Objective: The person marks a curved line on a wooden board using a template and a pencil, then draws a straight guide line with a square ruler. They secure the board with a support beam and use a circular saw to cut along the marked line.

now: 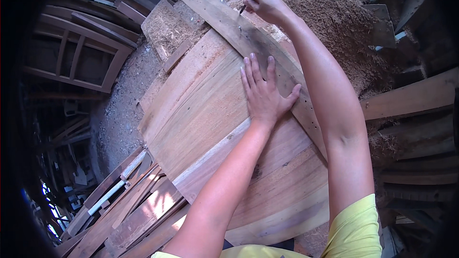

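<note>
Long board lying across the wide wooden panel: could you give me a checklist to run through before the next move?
1. Long board steadied by a hand: ok, the left hand is spread on it.
2. Dark slim tool gripped: ok, the right hand holds it near the board's far edge.
3. Tool tip touching the board: cannot tell.
4. Board face unblemished: not ok, dark spots show.
5. Board flat against the wooden panel throughout: cannot tell.
</note>
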The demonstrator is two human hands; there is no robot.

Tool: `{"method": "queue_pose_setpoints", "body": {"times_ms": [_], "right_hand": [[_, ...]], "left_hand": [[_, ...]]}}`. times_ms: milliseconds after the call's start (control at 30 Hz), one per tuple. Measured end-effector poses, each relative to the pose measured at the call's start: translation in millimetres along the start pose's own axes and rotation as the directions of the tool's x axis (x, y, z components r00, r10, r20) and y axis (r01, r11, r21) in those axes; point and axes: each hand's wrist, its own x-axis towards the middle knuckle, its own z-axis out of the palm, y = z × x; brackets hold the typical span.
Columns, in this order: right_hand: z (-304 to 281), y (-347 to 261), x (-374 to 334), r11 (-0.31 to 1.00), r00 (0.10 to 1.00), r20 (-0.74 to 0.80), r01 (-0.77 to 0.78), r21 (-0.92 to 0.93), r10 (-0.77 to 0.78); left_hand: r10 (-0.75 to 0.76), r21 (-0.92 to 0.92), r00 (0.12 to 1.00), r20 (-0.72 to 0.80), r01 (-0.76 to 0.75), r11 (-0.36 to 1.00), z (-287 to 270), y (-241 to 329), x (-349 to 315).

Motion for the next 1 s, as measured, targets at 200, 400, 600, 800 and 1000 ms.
{"method": "queue_pose_setpoints", "body": {"times_ms": [200, 400, 600, 800, 1000], "right_hand": [[-16.5, 1.8, -21.8, 1.000, 1.000, 0.018, 0.007, 0.028, -0.007], [-56.6, 3.0, -100.0, 0.999, 0.999, 0.051, -0.009, 0.032, 0.007], [-141.4, -32.0, -276.0, 0.970, 0.974, 0.067, -0.222, 0.096, 0.216], [-215.7, -77.3, -444.0, 0.782, 0.782, 0.010, -0.623, 0.014, 0.623], [-256.4, -96.1, -543.8, 0.564, 0.561, -0.058, -0.821, 0.085, 0.826]], "left_hand": [[0.006, 0.000, 1.000, -0.002, -0.006, 1.000, 0.5, 1.4, 1.6], [0.011, 0.023, 1.000, -0.021, -0.011, 1.000, 7.6, 4.9, 1.1], [0.020, 0.111, 1.000, -0.003, -0.020, 0.994, 13.5, -0.9, -1.0], [0.043, 0.171, 0.999, -0.005, -0.042, 0.984, 20.8, -2.4, -2.1], [0.059, 0.177, 0.998, -0.021, -0.055, 0.983, 25.9, -1.7, -4.0]]}}
